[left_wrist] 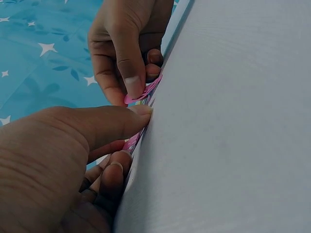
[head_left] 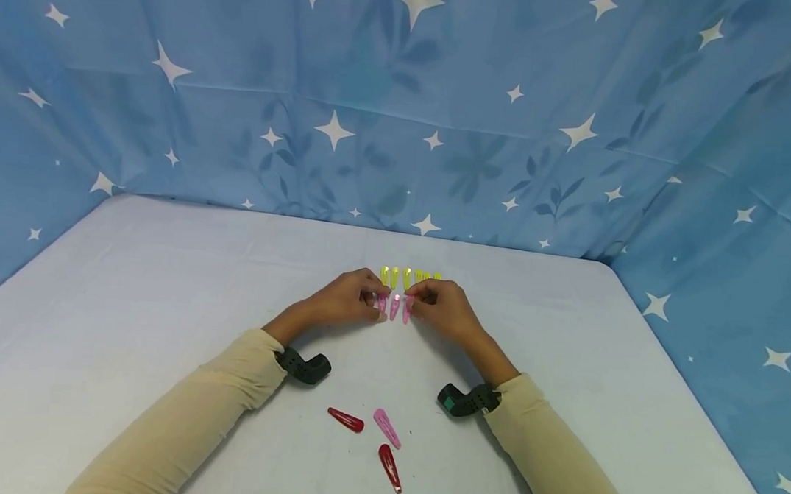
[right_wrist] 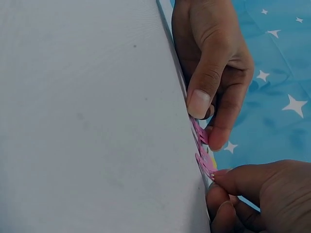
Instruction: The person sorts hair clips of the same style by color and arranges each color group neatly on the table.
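Pink snap hair clips stand in a short row at the middle of the white table. My left hand (head_left: 348,298) holds the leftmost pink hair clip (head_left: 382,304) by its ends, thumb at the near end and a fingertip at the far end. Between the two hands lies another pink hair clip (head_left: 395,307), pointed end toward me. On the right, my right hand (head_left: 449,308) pinches a third pink hair clip (right_wrist: 208,165) between thumb and fingertips. Just beyond the fingers runs a row of several yellow hair clips (head_left: 395,277), partly covered by the right hand.
Nearer to me lie a red hair clip (head_left: 346,419), a loose pink hair clip (head_left: 387,429) and a second red hair clip (head_left: 389,468), all between the forearms. A blue starred curtain (head_left: 348,127) hangs behind the white table (head_left: 168,281).
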`<state>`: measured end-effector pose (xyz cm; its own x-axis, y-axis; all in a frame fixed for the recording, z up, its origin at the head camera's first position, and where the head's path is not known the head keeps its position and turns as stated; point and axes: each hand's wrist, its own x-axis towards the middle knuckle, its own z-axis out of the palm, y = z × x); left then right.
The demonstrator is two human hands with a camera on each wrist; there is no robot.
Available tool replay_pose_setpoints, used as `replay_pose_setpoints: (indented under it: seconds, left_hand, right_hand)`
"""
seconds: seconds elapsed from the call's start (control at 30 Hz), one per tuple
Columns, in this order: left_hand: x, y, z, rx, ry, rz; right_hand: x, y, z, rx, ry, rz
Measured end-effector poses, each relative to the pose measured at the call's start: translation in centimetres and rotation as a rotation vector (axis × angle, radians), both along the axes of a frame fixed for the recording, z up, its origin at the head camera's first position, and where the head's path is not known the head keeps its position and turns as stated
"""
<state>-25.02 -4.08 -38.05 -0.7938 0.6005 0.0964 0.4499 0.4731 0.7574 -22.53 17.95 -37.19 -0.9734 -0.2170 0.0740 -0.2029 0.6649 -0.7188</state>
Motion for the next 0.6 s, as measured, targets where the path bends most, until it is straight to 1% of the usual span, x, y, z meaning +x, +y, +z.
replay_pose_setpoints:
  seconds: [0.17, 0.6]
  left_hand:
    - [0.06, -0.09, 0.08, -0.004, 0.003, 0.004]
    - [-0.07, -0.02, -0.08, -0.006, -0.004, 0.011]
  right_hand:
    - [0.04, -0.20, 0.17, 0.030, 0.000, -0.023]
    - [0.01, -0.20, 0.27, 0.038, -0.019, -0.032]
